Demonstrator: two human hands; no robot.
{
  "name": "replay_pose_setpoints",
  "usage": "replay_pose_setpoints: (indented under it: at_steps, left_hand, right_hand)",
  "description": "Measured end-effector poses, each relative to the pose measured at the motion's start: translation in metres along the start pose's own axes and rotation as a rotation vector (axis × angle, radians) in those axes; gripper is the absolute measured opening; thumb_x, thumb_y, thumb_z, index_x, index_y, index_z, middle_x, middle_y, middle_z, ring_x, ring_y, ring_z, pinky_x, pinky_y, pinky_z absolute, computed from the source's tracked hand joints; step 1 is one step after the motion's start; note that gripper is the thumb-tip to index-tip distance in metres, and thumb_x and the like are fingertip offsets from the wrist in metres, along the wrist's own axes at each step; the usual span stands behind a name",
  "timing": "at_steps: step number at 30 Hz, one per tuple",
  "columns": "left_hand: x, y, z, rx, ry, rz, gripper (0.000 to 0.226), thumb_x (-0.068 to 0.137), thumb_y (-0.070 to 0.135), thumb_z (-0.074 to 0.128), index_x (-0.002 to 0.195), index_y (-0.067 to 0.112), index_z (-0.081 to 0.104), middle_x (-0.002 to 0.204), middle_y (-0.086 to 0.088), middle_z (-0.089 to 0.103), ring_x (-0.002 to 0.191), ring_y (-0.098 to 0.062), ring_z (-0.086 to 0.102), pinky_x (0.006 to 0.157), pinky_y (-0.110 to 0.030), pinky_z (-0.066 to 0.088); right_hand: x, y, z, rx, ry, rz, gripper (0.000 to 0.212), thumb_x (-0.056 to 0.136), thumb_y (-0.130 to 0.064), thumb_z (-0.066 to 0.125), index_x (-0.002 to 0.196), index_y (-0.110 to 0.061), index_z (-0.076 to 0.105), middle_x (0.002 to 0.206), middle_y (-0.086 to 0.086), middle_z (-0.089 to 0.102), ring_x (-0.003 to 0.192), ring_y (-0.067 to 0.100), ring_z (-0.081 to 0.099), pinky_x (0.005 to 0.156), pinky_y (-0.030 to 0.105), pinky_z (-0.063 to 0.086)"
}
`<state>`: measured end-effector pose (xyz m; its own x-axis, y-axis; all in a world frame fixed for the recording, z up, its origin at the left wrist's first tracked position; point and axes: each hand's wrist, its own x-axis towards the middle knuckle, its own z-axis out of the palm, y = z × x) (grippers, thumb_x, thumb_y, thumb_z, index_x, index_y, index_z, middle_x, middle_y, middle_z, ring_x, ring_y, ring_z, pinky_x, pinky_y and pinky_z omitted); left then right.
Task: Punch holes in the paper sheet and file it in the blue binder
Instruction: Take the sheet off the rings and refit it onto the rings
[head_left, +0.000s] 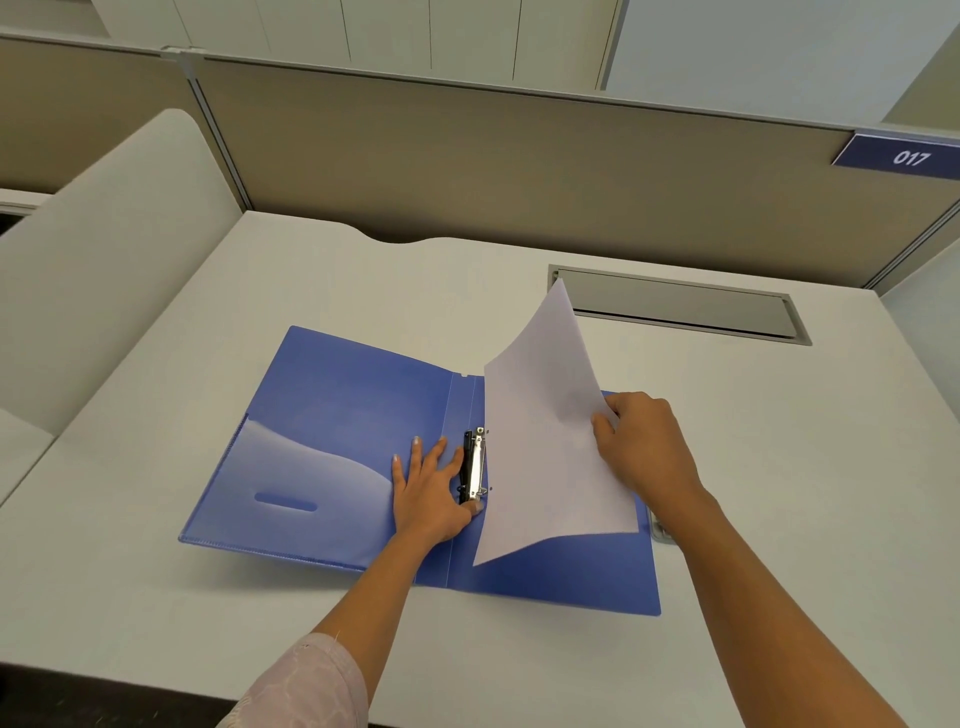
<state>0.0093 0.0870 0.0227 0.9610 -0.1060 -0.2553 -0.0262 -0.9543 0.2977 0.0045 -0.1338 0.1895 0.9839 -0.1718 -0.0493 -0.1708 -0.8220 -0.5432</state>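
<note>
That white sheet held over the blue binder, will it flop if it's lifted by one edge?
Probably floppy: the paper sheet bows while the right hand pinches one edge. Likely very light, since that pinch holds it raised. It may slide easily on the glossy blue binder.

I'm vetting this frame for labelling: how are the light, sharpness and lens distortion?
Head view: soft, even light, only faint shadows beneath the paper sheet and blue binder; head view: pale sheen on the binder's clear pocket, small glints on the metal clip; head view: wide-angle bending bows the partition top edge; head view: left hand and right hand look sharp, the 017 sign readable.
</note>
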Motion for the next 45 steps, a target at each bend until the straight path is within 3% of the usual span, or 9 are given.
replay_pose_setpoints:
  at_steps: [7,15,19,25,31,34,37,41,45]
  left_hand:
    - [0.000,0.000,0.001,0.002,0.008,0.006,0.081,0.086,0.060,0.051,0.152,0.032,0.012,0.162,0.001,0.005,0.148,-0.028,-0.012,0.114,-0.052,-0.012]
    - [-0.001,0.003,-0.003,-0.013,-0.006,0.001,0.087,0.087,0.060,0.050,0.153,0.031,0.002,0.162,0.001,0.003,0.147,-0.029,-0.013,0.114,-0.054,-0.013]
    - [-0.001,0.005,-0.007,-0.034,-0.013,0.003,0.090,0.085,0.063,0.051,0.152,0.033,-0.001,0.161,0.000,0.005,0.147,-0.030,-0.011,0.114,-0.054,-0.012]
    - [-0.002,0.006,-0.010,-0.088,0.026,0.002,0.090,0.084,0.057,0.058,0.152,0.032,0.005,0.161,-0.002,0.010,0.148,-0.030,-0.004,0.114,-0.055,-0.008]
    - [0.006,0.003,-0.020,-0.198,-0.107,0.005,0.099,0.076,0.055,0.069,0.152,0.033,0.009,0.159,-0.003,0.014,0.148,-0.028,0.002,0.114,-0.058,-0.007]
    - [0.015,-0.003,-0.032,-0.306,-0.127,-0.014,0.080,0.083,0.041,0.069,0.148,0.033,0.024,0.156,-0.004,0.025,0.145,-0.027,0.014,0.116,-0.053,0.004]
    - [0.028,-0.006,-0.036,-0.331,-0.007,-0.066,0.069,0.086,0.042,0.064,0.145,0.028,0.031,0.151,-0.005,0.033,0.142,-0.028,0.020,0.117,-0.045,0.012]
    - [0.039,-0.001,-0.030,-0.167,0.024,-0.134,0.098,0.075,0.059,0.066,0.150,0.020,0.016,0.158,-0.010,0.012,0.146,-0.034,-0.002,0.117,-0.051,-0.003]
    - [0.043,0.001,-0.029,-0.096,0.067,-0.164,0.121,0.062,0.075,0.066,0.152,0.024,0.003,0.160,-0.008,-0.004,0.145,-0.034,-0.018,0.113,-0.055,-0.013]
  right_hand:
    - [-0.004,-0.011,-0.001,0.030,-0.002,-0.025,0.022,0.091,-0.010,0.046,0.090,-0.002,0.067,0.072,0.013,0.062,0.052,0.016,0.045,0.046,0.025,0.034]
    - [-0.004,-0.027,-0.005,-0.043,-0.022,0.008,0.037,0.090,-0.005,0.043,0.054,-0.014,0.040,0.051,0.001,0.038,0.045,0.014,0.032,0.043,0.025,0.024]
    - [-0.002,-0.030,-0.005,-0.083,-0.016,0.005,0.025,0.091,-0.006,0.043,0.080,-0.001,0.064,0.064,0.006,0.053,0.051,0.016,0.043,0.051,0.028,0.041]
    - [-0.005,-0.029,-0.006,-0.059,-0.025,-0.025,0.025,0.093,-0.006,0.043,0.090,-0.004,0.068,0.057,-0.003,0.047,0.047,0.010,0.041,0.043,0.020,0.028]
    - [-0.006,-0.020,-0.009,-0.051,0.006,-0.018,0.027,0.092,-0.007,0.044,0.101,-0.003,0.069,0.083,0.015,0.069,0.065,0.028,0.058,0.060,0.034,0.049]
    - [-0.004,-0.011,-0.010,-0.058,0.033,-0.003,0.026,0.091,-0.009,0.045,0.099,-0.002,0.068,0.084,0.017,0.068,0.070,0.033,0.061,0.064,0.040,0.052]
    - [-0.003,-0.005,-0.012,-0.059,0.037,0.010,0.025,0.092,-0.010,0.047,0.103,-0.006,0.069,0.089,0.015,0.069,0.074,0.033,0.060,0.066,0.036,0.050]
    - [-0.002,0.004,-0.015,-0.002,0.041,0.044,0.024,0.093,-0.014,0.050,0.110,-0.013,0.068,0.092,0.010,0.070,0.075,0.028,0.059,0.065,0.030,0.042]
    - [-0.002,0.011,-0.019,0.037,0.057,0.064,0.020,0.092,-0.014,0.052,0.101,-0.009,0.069,0.081,0.009,0.067,0.071,0.029,0.058,0.060,0.031,0.041]
